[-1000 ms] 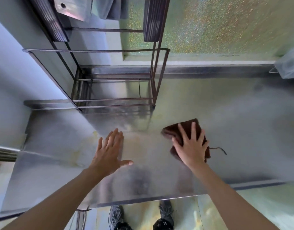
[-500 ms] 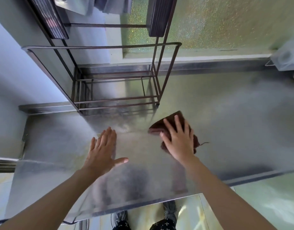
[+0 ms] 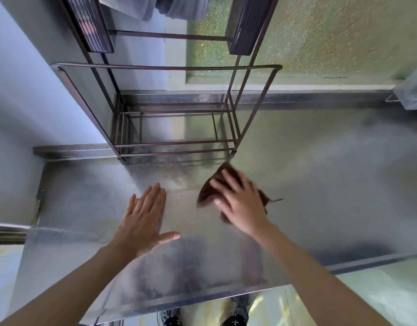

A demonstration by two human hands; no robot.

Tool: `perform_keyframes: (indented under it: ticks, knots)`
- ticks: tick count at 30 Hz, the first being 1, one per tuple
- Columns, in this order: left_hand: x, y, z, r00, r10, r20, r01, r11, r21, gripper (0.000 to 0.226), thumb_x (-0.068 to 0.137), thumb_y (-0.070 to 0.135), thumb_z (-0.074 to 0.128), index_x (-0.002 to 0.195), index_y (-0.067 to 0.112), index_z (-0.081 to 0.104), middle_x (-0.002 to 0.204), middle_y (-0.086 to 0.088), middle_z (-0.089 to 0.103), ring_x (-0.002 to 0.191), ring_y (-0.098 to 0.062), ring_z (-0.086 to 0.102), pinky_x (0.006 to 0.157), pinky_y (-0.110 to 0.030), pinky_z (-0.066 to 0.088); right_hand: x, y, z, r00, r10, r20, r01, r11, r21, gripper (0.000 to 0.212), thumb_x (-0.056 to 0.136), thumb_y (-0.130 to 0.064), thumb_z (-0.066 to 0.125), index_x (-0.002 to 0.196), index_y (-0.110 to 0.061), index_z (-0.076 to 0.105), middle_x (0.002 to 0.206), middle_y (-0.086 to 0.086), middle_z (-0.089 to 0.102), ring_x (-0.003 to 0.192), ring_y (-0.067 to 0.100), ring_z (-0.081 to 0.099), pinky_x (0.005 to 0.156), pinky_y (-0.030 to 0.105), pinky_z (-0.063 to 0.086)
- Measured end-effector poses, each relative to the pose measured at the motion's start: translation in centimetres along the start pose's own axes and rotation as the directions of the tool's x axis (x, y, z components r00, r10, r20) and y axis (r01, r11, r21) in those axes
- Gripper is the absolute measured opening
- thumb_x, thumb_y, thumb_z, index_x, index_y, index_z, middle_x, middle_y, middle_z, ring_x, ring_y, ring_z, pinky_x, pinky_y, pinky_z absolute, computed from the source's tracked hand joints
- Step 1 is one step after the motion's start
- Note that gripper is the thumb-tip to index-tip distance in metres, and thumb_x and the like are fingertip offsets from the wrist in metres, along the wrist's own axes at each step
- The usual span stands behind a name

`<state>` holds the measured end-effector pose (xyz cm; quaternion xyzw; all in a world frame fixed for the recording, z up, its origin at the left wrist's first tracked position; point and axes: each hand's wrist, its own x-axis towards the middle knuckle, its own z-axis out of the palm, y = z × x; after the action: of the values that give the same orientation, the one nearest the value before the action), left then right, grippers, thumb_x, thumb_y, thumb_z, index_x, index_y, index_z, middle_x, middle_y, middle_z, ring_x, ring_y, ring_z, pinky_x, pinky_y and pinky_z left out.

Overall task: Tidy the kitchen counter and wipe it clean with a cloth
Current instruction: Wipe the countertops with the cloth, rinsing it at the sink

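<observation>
Steel tabletop (image 3: 320,184): large, brushed, dull sheen, smooth and likely slick under a damp rag. Yellowish staining shows faintly near the left hand.

Wire rack (image 3: 177,128): dark metal frame standing at the back left of the tabletop, lower tier bare, its front right foot just beyond the cloth.

Left hand (image 3: 141,222): flat on the steel, fingers straight and together, thumb spread right. Grip released; it looks to be bracing the body.

Right hand (image 3: 242,203): blurred, fingers spread and laid over the cloth, pressing it down. No curl round it that I can see, so grip released, palm-driven.

Brown cloth (image 3: 209,191): on the tabletop mid-front, under the right hand, just beside the rack's foot. Judged light, soft, limp; no fragility. It will bunch if pushed from one edge, so best held flat under the whole palm, centred. Folded into a rough wedge; long axis runs from near right to far left, a corner pointing at the rack foot. A loose thread (image 3: 276,200) trails right.
</observation>
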<state>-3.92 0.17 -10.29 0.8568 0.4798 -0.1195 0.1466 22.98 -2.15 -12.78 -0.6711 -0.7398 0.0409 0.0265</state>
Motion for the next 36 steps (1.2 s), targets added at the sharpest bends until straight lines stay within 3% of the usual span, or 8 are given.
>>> perform_keyframes:
  ticks: [3, 6, 10, 14, 20, 29, 33, 36]
  knots:
    - [0.2, -0.3, -0.4, 0.999, -0.027, -0.027, 0.028, 0.999, 0.026, 0.11, 0.073, 0.084, 0.013, 0.134, -0.003, 0.04, 0.14, -0.019, 0.045, 0.13, -0.029, 0.032, 0.097, -0.05, 0.029, 3.2, 2.3, -0.8, 0.92, 0.389, 0.041, -0.392, 0.916, 0.085, 0.05, 0.093, -0.051, 0.03, 0.14, -0.034, 0.038, 0.154, 0.003, 0.027, 0.138, 0.04, 0.023, 0.11, 0.054, 0.019]
    - [-0.1, -0.4, -0.4, 0.999, -0.026, -0.018, 0.026, 0.999, -0.033, 0.119, 0.063, 0.09, 0.008, 0.145, 0.003, 0.012, 0.155, -0.013, 0.011, 0.137, -0.024, -0.002, 0.109, -0.045, 0.004, 3.5, -0.6, -0.6, 0.857, 0.512, 0.057, -0.515, 0.85, 0.112, 0.049, 0.095, -0.047, 0.034, 0.142, -0.034, 0.033, 0.156, 0.003, 0.02, 0.141, 0.037, 0.016, 0.113, 0.053, 0.011]
    - [-1.4, -0.6, 0.4, 0.998, -0.051, -0.019, 0.049, 0.994, -0.1, 0.125, 0.05, 0.094, 0.007, 0.141, 0.012, -0.018, 0.149, -0.003, -0.023, 0.135, -0.02, -0.026, 0.11, -0.04, -0.014, -0.6, -7.3, 0.5, 0.993, 0.116, -0.032, -0.113, 0.99, 0.089, 0.046, 0.09, -0.048, 0.04, 0.131, -0.033, 0.051, 0.145, 0.004, 0.042, 0.129, 0.041, 0.04, 0.102, 0.055, 0.034]
    - [-3.5, -0.7, 1.0, 0.995, -0.057, 0.077, 0.062, 0.997, -0.054, 0.132, 0.045, 0.096, 0.012, 0.136, 0.01, -0.03, 0.145, -0.008, -0.036, 0.135, -0.027, -0.032, 0.107, -0.044, -0.02, -2.9, -6.9, 0.6, 0.988, -0.139, 0.066, 0.135, 0.989, 0.057, 0.047, 0.09, -0.048, 0.038, 0.135, -0.037, 0.044, 0.147, -0.001, 0.039, 0.133, 0.035, 0.039, 0.101, 0.055, 0.038]
    - [-3.5, -0.8, 1.0, 0.982, -0.07, 0.174, 0.083, 0.995, -0.064, 0.137, 0.025, 0.097, -0.006, 0.129, 0.014, -0.035, 0.14, -0.007, -0.039, 0.13, -0.025, -0.034, 0.104, -0.046, -0.017, -0.3, -4.2, -0.4, 0.856, 0.508, 0.099, -0.517, 0.844, 0.142, 0.048, 0.095, -0.049, 0.032, 0.141, -0.037, 0.035, 0.156, 0.0, 0.021, 0.142, 0.032, 0.016, 0.113, 0.052, 0.014]
    - [-3.8, -1.2, 1.7, 0.99, -0.053, 0.131, 0.057, 0.998, -0.028, 0.134, 0.042, 0.095, 0.007, 0.143, 0.012, -0.021, 0.146, -0.007, -0.032, 0.132, -0.022, -0.031, 0.111, -0.049, -0.009, -10.3, -8.2, 0.0, 0.991, 0.018, 0.13, -0.02, 1.0, 0.012, 0.052, 0.087, -0.051, 0.039, 0.136, -0.035, 0.043, 0.148, 0.003, 0.038, 0.13, 0.036, 0.043, 0.101, 0.056, 0.038]
    - [-6.3, -0.7, 3.4, 0.996, -0.057, -0.07, 0.058, 0.998, 0.016, 0.11, 0.067, 0.087, 0.006, 0.145, 0.01, 0.003, 0.155, -0.012, 0.001, 0.14, -0.03, -0.006, 0.108, -0.05, 0.0, -9.8, -3.6, -0.6, 0.946, 0.298, 0.132, -0.297, 0.955, -0.028, 0.055, 0.09, -0.056, 0.033, 0.14, -0.036, 0.035, 0.153, 0.004, 0.029, 0.136, 0.038, 0.031, 0.103, 0.057, 0.03]
    - [-9.3, -0.8, 4.4, 0.974, -0.19, -0.124, 0.18, 0.98, -0.088, 0.106, 0.068, 0.085, 0.01, 0.145, 0.012, 0.001, 0.154, -0.011, -0.003, 0.141, -0.029, -0.004, 0.109, -0.051, 0.003, -9.1, -2.3, -0.9, 0.817, 0.55, 0.171, -0.566, 0.822, 0.061, 0.054, 0.095, -0.052, 0.033, 0.146, -0.036, 0.022, 0.158, 0.002, 0.008, 0.143, 0.035, 0.007, 0.112, 0.057, 0.01]
